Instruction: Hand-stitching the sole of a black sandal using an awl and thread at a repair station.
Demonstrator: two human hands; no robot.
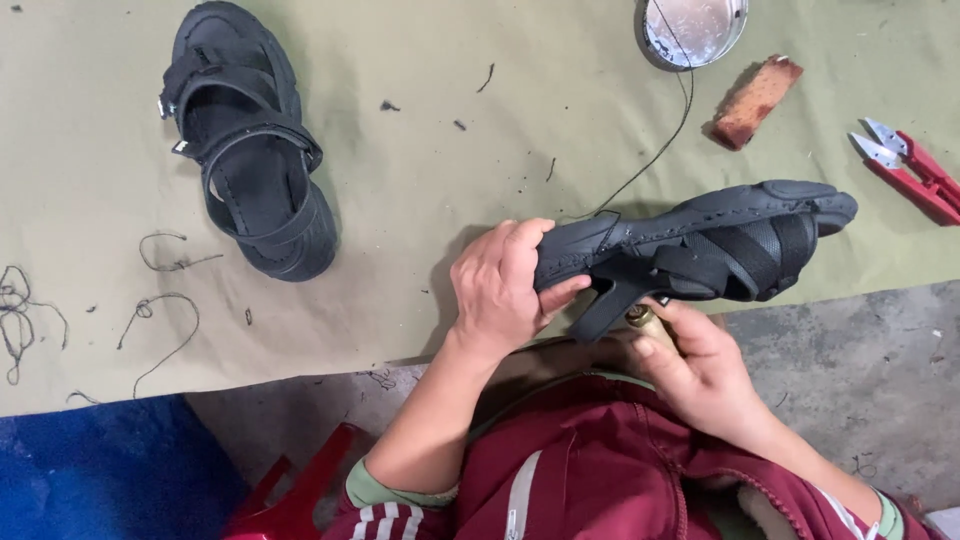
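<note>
Black sandal (700,245) is being clamped by left hand (497,290); right hand (700,365) is gripping a brass-tipped tool (640,317); a slip risks pricking fingers.

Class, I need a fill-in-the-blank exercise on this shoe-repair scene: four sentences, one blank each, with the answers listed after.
1. The left hand grips the heel end of a black ____.
2. The right hand holds a small tool with a ____-coloured metal collar, under the held sandal.
3. A second sandal lies flat on the ____ cloth.
4. The red snips lie at the cloth's ____ edge.

Answers: sandal; brass; olive; right
</note>
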